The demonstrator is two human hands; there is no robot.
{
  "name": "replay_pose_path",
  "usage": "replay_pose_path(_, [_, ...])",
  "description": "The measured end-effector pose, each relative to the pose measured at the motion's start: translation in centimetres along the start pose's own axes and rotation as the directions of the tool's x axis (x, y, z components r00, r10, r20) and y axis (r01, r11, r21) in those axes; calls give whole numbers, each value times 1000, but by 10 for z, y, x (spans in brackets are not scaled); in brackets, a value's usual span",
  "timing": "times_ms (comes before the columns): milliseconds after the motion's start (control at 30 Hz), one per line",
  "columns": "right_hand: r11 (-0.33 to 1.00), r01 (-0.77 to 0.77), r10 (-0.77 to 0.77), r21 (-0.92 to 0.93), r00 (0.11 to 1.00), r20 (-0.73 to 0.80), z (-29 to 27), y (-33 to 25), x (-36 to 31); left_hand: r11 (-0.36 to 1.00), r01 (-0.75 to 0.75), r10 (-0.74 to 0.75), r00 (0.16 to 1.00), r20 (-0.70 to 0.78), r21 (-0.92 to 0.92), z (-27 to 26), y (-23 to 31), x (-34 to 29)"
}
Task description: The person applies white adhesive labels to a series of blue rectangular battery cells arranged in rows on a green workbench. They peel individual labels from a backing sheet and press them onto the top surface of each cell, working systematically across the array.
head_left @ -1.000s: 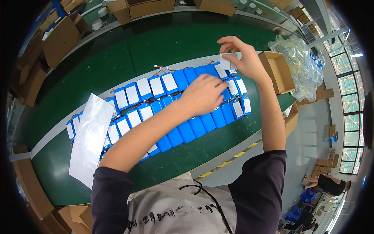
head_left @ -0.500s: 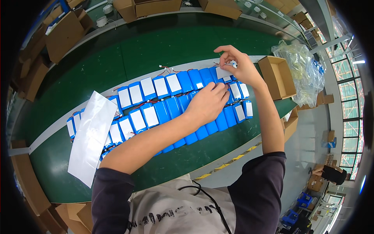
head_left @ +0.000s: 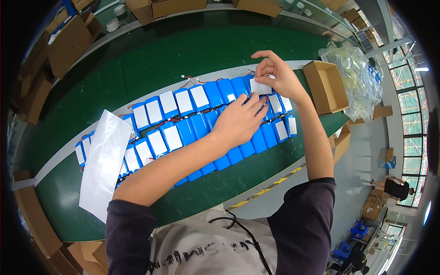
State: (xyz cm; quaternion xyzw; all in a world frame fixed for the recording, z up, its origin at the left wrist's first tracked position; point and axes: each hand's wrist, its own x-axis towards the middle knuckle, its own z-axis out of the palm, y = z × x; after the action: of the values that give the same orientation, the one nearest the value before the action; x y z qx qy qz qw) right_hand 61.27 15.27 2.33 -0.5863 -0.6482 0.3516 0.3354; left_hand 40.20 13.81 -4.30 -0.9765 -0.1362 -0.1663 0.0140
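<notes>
Two long rows of blue battery packs point(head_left: 186, 131) with thin wires lie across the green table, many bearing white rectangular stickers on top. My right hand point(head_left: 283, 79) pinches a white sticker point(head_left: 260, 87) between thumb and fingers, over a pack in the far row. Beside it, my left hand point(head_left: 238, 120) rests on the packs with its fingers stretched out and slightly apart; it holds nothing that I can see. A large glossy white sheet point(head_left: 103, 169) covers part of the rows at the left. My left forearm hides some of the near row.
An open cardboard box point(head_left: 326, 87) stands at the table's right end, next to a heap of clear plastic bags point(head_left: 355, 82). More cartons point(head_left: 73, 46) line the far left. Yellow-black tape point(head_left: 266, 188) runs along the near edge. A person point(head_left: 398, 189) is far off at the right.
The sticker in my right hand has come down flatter over the far-row pack. My left hand's fingers have spread a little, and the view has shifted slightly.
</notes>
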Motion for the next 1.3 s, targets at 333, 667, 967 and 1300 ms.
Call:
replay_pose_path(333, [999, -9, 8, -34, 1000, -12, 3, 3, 2, 998, 2, -3, 1000, -16, -63, 0, -8, -1])
replay_pose_path(667, [924, 137, -175, -358, 981, -78, 14, -3, -2, 990, -3, 16, 996, 89, -141, -7, -23, 7])
replay_pose_path(967, [871, 190, -274, -452, 953, -127, 30, -2, -15, 992, -7, 23, 992, 122, -123, -7, -20, 9])
replay_pose_path(1300, [885, 346, -462, -310, 729, -505, -8, -19, -31, 980, -108, 106, 994, -21, -166, -5, -41, 6])
